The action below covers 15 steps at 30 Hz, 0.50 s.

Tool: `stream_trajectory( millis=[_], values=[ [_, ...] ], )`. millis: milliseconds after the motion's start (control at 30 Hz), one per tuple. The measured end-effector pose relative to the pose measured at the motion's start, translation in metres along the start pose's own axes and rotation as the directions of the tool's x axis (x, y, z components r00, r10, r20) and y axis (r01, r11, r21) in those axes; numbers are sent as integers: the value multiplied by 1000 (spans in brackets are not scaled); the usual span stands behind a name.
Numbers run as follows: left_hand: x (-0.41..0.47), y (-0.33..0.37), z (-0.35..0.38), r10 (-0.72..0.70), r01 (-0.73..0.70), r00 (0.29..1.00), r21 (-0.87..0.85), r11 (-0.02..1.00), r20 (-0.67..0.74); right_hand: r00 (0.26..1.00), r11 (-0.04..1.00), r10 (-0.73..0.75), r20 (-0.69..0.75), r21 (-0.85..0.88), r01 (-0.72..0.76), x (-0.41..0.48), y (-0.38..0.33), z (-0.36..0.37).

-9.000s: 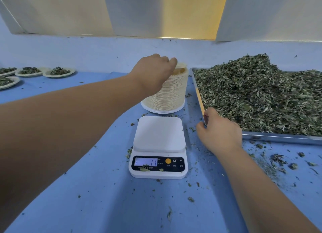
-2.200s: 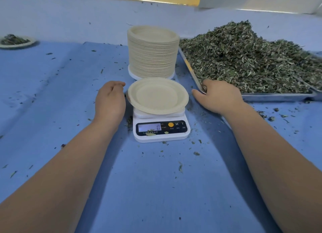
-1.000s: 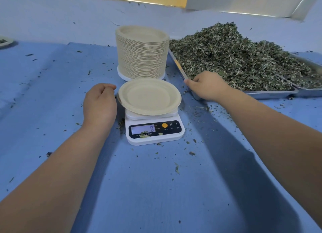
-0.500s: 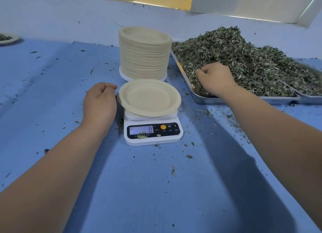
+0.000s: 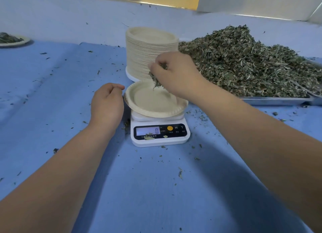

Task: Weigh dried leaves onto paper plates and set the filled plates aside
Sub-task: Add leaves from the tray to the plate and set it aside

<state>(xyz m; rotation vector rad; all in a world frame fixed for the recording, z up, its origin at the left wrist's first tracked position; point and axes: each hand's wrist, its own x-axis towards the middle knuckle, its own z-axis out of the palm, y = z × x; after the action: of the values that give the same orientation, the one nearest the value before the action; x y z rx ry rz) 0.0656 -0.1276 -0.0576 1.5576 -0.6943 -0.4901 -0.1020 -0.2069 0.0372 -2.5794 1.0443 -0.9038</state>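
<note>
A person's right hand point(image 5: 176, 74) hovered over a paper plate point(image 5: 155, 100) on a small white digital scale point(image 5: 159, 133), its fingers pinched shut around a clump of dried leaves point(image 5: 156, 81) whose loose ends dangled toward the plate's far side. The plate itself lay bare, its cream well showing no leaves, and the scale's lit display read zero. A few leaf fragments sat on the scale's black front panel.

The left hand point(image 5: 107, 104) rested on the blue table cover point(image 5: 69, 111) just beside the plate's left rim, curled into a loose fist and holding nothing that could be seen; whether the thumb touched the rim could not be told.

Directly behind the scale stood a tall stack of paper plates point(image 5: 148, 53), the top one empty. To the right, a metal tray point(image 5: 275, 100) held a large heap of dried leaves point(image 5: 252, 64), piled well above its rim, with the edge of a second tray just visible at the far right. At the far left edge of the table, well apart from the scale, a filled plate point(image 5: 12, 40) carried its own portion of leaves. Crumbs of leaf were scattered across the cover around the scale.
</note>
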Motion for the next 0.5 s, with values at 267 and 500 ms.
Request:
stream_trajectory(
  millis=[267, 500],
  values=[
    [-2, 3, -2, 14, -14, 1000, -12, 1000, 0, 989, 998, -39, 143, -45, 46, -10, -6, 15],
    [-5, 7, -2, 16, -15, 1000, -46, 999, 16, 991, 995, 97, -91, -19, -99, -12, 56, 2]
  ],
)
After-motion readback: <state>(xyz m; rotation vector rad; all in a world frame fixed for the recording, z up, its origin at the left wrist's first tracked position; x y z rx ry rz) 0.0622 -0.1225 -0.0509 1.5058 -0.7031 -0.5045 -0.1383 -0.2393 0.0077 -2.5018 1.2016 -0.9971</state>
